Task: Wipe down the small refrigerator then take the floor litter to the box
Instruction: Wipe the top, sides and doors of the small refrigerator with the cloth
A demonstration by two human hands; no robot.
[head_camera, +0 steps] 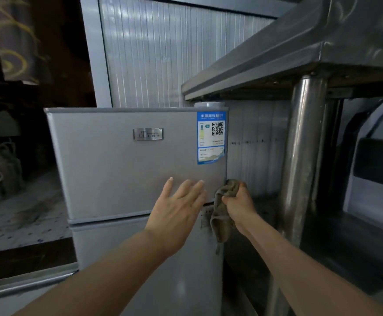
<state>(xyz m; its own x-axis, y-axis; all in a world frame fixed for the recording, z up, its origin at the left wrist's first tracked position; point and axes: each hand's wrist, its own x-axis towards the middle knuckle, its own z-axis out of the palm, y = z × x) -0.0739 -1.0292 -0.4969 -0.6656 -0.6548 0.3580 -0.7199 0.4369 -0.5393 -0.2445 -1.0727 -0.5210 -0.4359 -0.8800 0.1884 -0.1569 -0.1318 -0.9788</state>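
Note:
A small silver two-door refrigerator [117,169] stands in front of me, with a metal badge and a blue energy label [210,137] on its upper door. My left hand [179,210] lies flat, fingers spread, on the lower right of the upper door. My right hand [239,201] grips a crumpled brown-grey cloth [221,215] at the fridge's right edge, level with the gap between the doors. The cloth hangs down over the top of the lower door. No floor litter or box is in view.
A stainless steel table [277,65] with a thick round leg [302,156] stands close to the right of the fridge. A ribbed white panel wall [163,53] is behind. A low patterned ledge [22,213] and dark sacks [1,169] lie to the left.

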